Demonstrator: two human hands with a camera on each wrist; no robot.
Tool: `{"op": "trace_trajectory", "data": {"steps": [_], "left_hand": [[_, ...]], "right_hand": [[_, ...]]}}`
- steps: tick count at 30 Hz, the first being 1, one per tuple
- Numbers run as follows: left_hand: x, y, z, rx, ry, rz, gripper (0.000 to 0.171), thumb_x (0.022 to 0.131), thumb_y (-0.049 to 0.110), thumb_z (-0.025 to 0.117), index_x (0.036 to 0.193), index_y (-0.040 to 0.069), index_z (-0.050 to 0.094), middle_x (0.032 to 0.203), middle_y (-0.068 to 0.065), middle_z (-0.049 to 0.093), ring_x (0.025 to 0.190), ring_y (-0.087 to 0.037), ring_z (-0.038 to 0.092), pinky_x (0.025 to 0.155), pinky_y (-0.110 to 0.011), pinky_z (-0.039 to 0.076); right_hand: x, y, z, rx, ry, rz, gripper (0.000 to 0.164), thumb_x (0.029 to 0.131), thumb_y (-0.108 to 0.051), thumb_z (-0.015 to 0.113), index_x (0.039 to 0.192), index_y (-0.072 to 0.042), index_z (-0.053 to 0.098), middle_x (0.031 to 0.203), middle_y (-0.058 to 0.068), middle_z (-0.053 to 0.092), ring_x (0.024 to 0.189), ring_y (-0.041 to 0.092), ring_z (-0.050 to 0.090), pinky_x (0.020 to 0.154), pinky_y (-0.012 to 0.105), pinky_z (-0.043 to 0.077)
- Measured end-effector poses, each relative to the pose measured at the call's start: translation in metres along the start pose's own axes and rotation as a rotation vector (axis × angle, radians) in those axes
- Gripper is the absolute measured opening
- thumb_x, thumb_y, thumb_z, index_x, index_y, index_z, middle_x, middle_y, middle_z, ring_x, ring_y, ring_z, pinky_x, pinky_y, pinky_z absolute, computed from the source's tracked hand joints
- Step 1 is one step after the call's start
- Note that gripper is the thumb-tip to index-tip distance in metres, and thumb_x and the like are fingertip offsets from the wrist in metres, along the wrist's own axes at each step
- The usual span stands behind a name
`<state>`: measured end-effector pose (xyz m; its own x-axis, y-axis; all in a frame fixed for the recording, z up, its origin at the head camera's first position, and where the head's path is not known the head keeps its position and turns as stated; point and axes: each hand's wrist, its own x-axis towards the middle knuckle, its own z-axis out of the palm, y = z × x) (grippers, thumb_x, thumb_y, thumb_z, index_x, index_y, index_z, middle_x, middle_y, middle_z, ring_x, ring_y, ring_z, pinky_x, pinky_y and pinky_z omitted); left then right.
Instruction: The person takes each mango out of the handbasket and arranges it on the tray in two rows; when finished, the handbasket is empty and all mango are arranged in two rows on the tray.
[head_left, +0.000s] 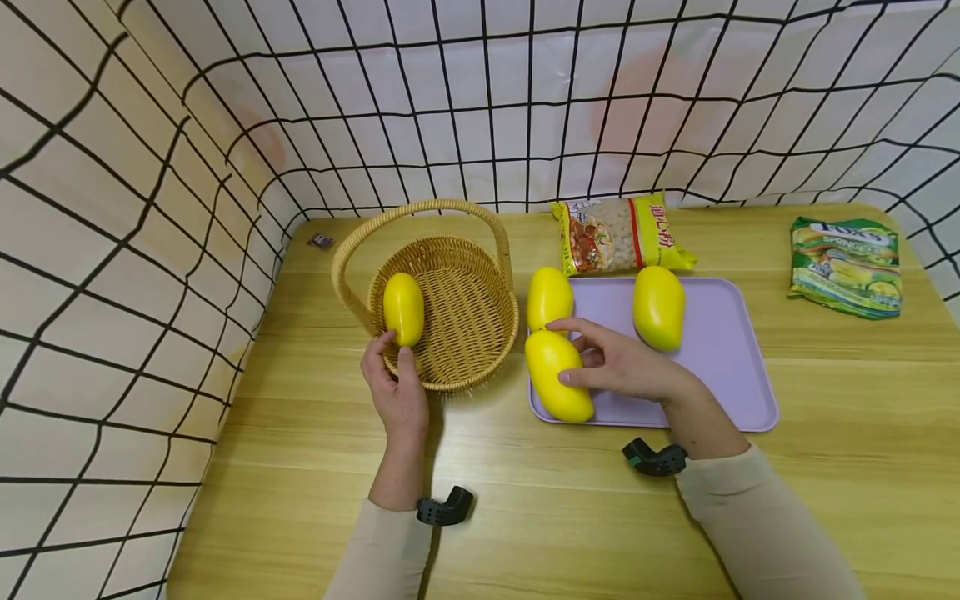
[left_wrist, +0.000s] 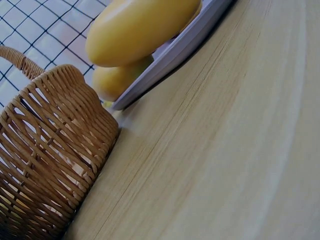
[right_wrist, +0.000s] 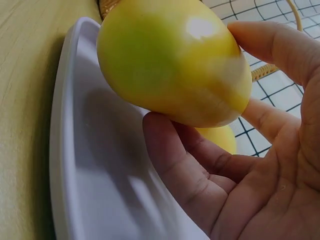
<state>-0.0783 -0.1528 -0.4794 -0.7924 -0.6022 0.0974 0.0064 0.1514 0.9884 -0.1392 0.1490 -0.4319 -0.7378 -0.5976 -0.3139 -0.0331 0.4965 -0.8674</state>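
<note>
Four smooth yellow mangoes: the left hand point(head_left: 397, 392) pinches one point(head_left: 404, 308) over the round wicker basket point(head_left: 468, 367); the right hand's point(head_left: 622, 367) fingers point(head_left: 573, 327) curl round another point(head_left: 557, 375); two snack packets.

Bright, even indoor light, wide-angle bending at the edges

The head view is sharp; the grid wall point(head_left: 112, 275) bows strongly toward the frame borders. Soft, short shadows lie beside the basket point(head_left: 472, 367) and wrists on the worktop point(head_left: 570, 508). In the right wrist view a white glare spot sits on the mango point(right_wrist: 170, 60), and the close hand point(right_wrist: 260, 165) is slightly soft; the left wrist view blurs near the lens
</note>
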Motion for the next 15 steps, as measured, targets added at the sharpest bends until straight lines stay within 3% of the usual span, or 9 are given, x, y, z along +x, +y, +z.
{"op": "trace_trajectory", "data": {"steps": [10, 15], "left_hand": [[0.0015, -0.0015, 0.0010, -0.007, 0.013, 0.008, 0.031, 0.098, 0.012, 0.054, 0.127, 0.006, 0.057, 0.143, -0.012, 0.044, 0.141, -0.023, 0.039, 0.122, -0.046, 0.025], [0.0013, -0.0012, 0.0012, -0.009, 0.009, -0.003, 0.031, 0.098, 0.013, 0.054, 0.128, 0.007, 0.057, 0.143, -0.011, 0.044, 0.141, -0.023, 0.038, 0.122, -0.046, 0.024]], "right_hand": [[0.0013, 0.0023, 0.0019, 0.008, 0.007, -0.002, 0.069, 0.092, -0.033, 0.075, 0.152, -0.032, 0.041, 0.137, 0.015, 0.055, 0.115, 0.030, 0.058, 0.096, 0.040, 0.045], [0.0007, 0.0027, 0.0009, 0.013, 0.011, 0.012, 0.069, 0.091, -0.034, 0.075, 0.152, -0.032, 0.041, 0.135, 0.015, 0.054, 0.112, 0.030, 0.058, 0.094, 0.039, 0.045]]}}
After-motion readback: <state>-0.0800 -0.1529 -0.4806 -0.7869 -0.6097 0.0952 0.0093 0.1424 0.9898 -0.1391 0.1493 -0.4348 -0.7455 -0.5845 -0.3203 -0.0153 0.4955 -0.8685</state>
